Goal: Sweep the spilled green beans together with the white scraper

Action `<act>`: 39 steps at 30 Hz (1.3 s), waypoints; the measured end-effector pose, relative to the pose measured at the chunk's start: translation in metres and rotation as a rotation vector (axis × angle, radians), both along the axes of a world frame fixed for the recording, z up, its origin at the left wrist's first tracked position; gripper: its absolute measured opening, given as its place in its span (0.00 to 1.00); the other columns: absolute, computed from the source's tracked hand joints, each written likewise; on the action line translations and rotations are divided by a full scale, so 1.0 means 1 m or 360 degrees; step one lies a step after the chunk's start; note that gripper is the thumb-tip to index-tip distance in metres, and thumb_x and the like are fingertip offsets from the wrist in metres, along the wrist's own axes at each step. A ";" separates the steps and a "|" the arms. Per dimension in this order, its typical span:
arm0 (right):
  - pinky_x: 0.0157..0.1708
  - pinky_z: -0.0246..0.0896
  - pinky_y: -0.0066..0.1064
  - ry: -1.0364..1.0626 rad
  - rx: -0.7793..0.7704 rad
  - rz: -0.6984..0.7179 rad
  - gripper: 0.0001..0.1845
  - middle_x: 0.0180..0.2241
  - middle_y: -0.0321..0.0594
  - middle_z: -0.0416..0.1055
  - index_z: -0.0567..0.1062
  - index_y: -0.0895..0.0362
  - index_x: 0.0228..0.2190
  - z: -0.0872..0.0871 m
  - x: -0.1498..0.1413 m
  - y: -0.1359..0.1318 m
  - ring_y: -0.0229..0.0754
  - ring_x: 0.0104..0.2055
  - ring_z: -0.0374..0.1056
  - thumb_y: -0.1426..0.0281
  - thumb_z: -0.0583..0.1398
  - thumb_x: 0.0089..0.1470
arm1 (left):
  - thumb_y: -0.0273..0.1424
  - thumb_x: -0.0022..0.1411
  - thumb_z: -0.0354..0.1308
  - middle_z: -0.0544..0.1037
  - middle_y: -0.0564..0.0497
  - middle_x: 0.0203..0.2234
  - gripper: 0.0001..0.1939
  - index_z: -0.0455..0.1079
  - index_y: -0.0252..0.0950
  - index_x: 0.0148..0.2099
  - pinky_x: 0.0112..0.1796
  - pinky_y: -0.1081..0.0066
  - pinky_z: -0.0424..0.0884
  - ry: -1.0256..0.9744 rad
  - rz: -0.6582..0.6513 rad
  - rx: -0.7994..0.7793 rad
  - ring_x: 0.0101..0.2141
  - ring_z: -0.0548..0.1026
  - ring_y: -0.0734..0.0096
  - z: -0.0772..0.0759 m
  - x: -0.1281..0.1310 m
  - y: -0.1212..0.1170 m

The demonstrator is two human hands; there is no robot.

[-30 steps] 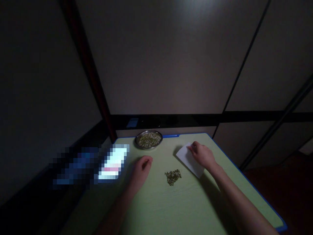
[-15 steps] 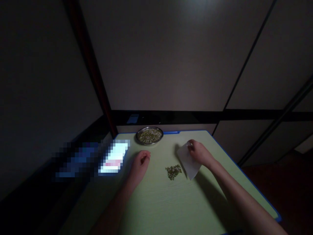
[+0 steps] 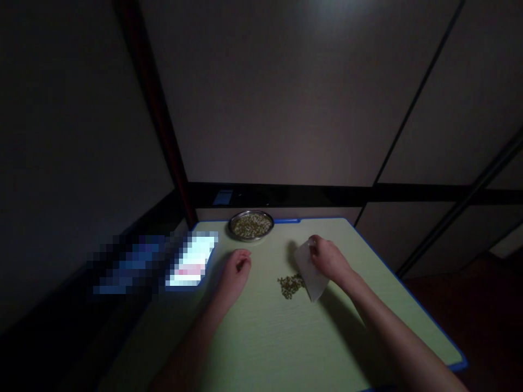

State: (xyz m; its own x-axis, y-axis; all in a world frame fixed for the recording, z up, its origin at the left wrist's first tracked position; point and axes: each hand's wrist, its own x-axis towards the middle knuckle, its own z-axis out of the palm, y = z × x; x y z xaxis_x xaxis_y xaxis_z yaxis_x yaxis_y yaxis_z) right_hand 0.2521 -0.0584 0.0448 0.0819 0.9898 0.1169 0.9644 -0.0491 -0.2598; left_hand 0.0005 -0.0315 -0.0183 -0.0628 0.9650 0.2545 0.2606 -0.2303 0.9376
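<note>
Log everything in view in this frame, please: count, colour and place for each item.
Round metal tray: one, silver, far side of the table
Small seeds or beans: too many to count, green and pale, in the tray
Small loose pile: one, green, on the table between the hands
Sheet: one, white, right of the pile
Table: one, light green with blue edging, below the hands
Pixelated bright panel: one, white-blue with pink, left
Wall panels: several, greyish, behind
Band: one, black, across the panels
Upright strip: one, dark red, left
Floor: dark red, right
Left hand: one, bare, fingers curled, nearest the tray
Right hand: one, bare, gripping the sheet
</note>
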 end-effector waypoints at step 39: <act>0.38 0.57 0.29 -0.0028 0.0041 -0.0163 0.17 0.39 0.50 0.76 0.70 0.58 0.46 0.005 0.014 0.004 0.46 0.43 0.71 0.73 0.52 0.55 | 0.34 0.50 0.54 0.75 0.51 0.28 0.10 0.68 0.37 0.36 0.33 0.70 0.69 0.0025 -0.0012 0.0009 0.31 0.74 0.68 -0.005 -0.002 0.002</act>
State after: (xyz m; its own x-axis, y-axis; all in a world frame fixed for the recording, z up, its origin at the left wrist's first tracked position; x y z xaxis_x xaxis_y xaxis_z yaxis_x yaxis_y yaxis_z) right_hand 0.2663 -0.0540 0.0502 0.1800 0.9730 0.1448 0.9591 -0.1410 -0.2454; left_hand -0.0019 -0.0298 -0.0232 -0.0512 0.9641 0.2607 0.2735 -0.2376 0.9321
